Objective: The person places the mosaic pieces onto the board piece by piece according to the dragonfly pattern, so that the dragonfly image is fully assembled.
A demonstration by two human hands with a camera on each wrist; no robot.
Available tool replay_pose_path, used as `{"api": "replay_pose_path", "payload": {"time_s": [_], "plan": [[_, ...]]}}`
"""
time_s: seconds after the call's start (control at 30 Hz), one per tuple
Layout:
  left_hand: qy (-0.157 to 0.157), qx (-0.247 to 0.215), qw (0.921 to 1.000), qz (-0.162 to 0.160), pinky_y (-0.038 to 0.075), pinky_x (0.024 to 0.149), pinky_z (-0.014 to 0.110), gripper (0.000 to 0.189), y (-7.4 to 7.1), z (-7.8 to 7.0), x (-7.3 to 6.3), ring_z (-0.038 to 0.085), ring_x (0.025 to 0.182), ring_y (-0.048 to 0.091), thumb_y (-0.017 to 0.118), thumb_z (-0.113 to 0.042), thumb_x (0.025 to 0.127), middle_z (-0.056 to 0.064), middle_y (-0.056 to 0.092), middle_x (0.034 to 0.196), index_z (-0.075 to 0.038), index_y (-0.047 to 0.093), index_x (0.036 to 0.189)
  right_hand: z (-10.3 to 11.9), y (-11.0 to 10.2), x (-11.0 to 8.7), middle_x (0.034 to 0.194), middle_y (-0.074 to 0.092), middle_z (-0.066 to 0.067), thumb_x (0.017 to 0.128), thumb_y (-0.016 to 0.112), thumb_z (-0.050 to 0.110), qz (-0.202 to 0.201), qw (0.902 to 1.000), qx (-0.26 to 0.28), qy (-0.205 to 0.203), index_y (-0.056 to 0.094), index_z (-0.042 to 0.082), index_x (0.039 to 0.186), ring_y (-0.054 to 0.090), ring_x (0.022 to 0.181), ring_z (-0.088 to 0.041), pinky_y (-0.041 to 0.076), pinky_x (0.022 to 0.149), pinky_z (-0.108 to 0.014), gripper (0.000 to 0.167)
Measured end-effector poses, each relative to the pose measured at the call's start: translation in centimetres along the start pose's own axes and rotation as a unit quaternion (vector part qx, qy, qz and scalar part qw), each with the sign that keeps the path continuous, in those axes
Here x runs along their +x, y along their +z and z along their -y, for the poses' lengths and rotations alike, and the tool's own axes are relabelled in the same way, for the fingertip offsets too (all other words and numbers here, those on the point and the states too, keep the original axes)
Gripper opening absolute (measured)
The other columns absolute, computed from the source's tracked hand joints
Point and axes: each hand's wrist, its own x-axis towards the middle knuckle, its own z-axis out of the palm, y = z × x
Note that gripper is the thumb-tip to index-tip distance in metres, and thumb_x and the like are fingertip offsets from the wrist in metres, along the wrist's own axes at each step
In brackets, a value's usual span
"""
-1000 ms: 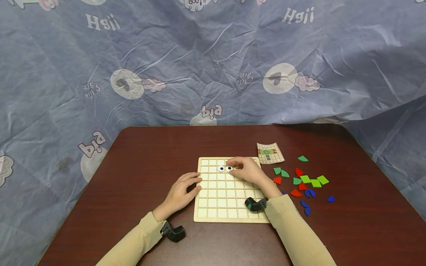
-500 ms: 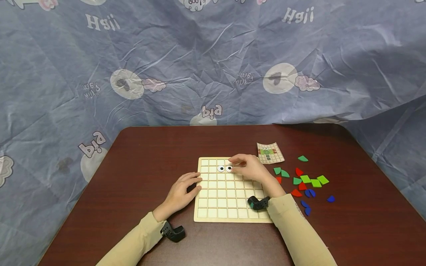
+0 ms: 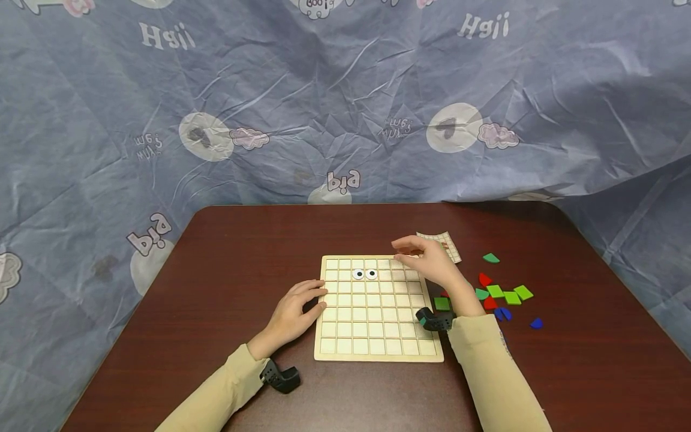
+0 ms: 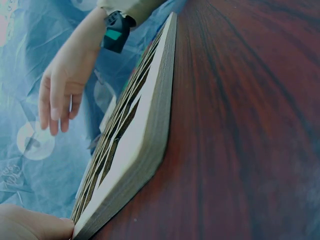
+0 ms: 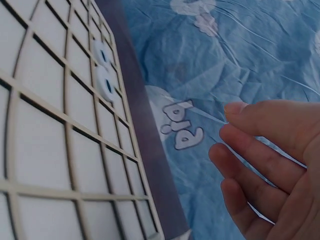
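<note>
A pale wooden grid board (image 3: 360, 330) lies flat on the table. Two round white eye pieces, a left eye piece (image 3: 358, 274) and a right eye piece (image 3: 372, 274), sit side by side in its upper cells. My left hand (image 3: 291, 312) rests at the board's left edge, fingertips touching the rim; the left wrist view shows the thumb (image 4: 37, 225) against that edge. Above the board's upper right corner is my right hand (image 3: 429, 259), raised, fingers relaxed and holding nothing, as the right wrist view also shows. It partly covers the pattern card (image 3: 453, 252).
Right of the board lie loose pieces: several light green squares (image 3: 511, 297), red pieces (image 3: 484, 279), blue pieces (image 3: 536, 323) and green pieces (image 3: 490, 258). A darker green square (image 3: 441, 304) lies by the board's right edge. My right forearm hides some pieces. A patterned cloth (image 3: 345, 102) hangs behind the table.
My right hand has let go of the right eye piece and moved up and to the right, over the pattern card. The eye piece stays on the board. My left hand has not moved.
</note>
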Motion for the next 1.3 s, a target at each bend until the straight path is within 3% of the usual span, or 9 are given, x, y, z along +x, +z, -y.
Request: {"api": "replay_pose_path", "payload": {"time_s": [0.27, 0.53, 0.73, 0.87, 1.3], "plan": [[0.003, 0.007, 1.0, -0.004, 0.038, 0.101, 0.049, 0.03, 0.0, 0.1, 0.0, 0.027, 0.126, 0.044, 0.061, -0.019, 0.092, 0.009, 0.055, 0.131, -0.005, 0.066, 0.118, -0.7, -2.7, -0.7, 0.117, 0.063, -0.01, 0.089, 0.066, 0.031, -0.043, 0.9987, -0.001, 0.027, 0.063, 0.011, 0.121, 0.058, 0.101, -0.026, 0.045, 0.089, -0.046, 0.037], [0.01, -0.003, 0.9999, -0.003, 0.038, 0.101, 0.05, 0.031, 0.1, 0.3, -0.1, 0.028, 0.126, 0.043, 0.06, -0.021, 0.093, 0.011, 0.054, 0.132, -0.004, 0.065, 0.119, -2.3, -4.7, -1.6, 0.119, 0.062, -0.013, 0.091, 0.064, 0.029, -0.094, 0.9945, -0.016, 0.044, 0.062, 0.009, 0.123, 0.057, 0.102, -0.027, 0.048, 0.083, -0.038, 0.038], [0.007, -0.005, 1.0, 0.001, 0.037, 0.101, 0.048, 0.032, 0.1, 0.3, -0.1, 0.026, 0.127, 0.043, 0.059, -0.022, 0.094, 0.009, 0.053, 0.133, -0.005, 0.064, 0.12, -3.5, -5.9, -2.5, 0.116, 0.063, -0.015, 0.091, 0.064, 0.027, -0.143, 0.9878, -0.037, 0.047, 0.063, 0.007, 0.122, 0.058, 0.094, -0.009, 0.048, 0.075, -0.02, 0.037], [0.004, -0.006, 1.0, 0.002, 0.037, 0.101, 0.049, 0.032, 0.0, 0.3, -0.1, 0.026, 0.127, 0.043, 0.059, -0.023, 0.094, 0.009, 0.053, 0.133, -0.005, 0.064, 0.12, -4.3, -6.6, -3.0, 0.117, 0.062, -0.017, 0.091, 0.063, 0.027, -0.171, 0.9829, -0.04, 0.054, 0.062, 0.006, 0.122, 0.054, 0.091, 0.003, 0.046, 0.073, -0.017, 0.037], [0.003, -0.006, 1.0, 0.002, 0.037, 0.101, 0.049, 0.032, 0.1, 0.4, -0.2, 0.025, 0.127, 0.043, 0.059, -0.023, 0.094, 0.009, 0.053, 0.133, -0.005, 0.064, 0.12, -6.8, -7.9, -4.7, 0.113, 0.065, -0.008, 0.088, 0.067, 0.029, -0.243, 0.9646, -0.027, 0.098, 0.063, 0.003, 0.12, 0.053, 0.086, 0.01, 0.044, 0.072, -0.011, 0.041]]}}
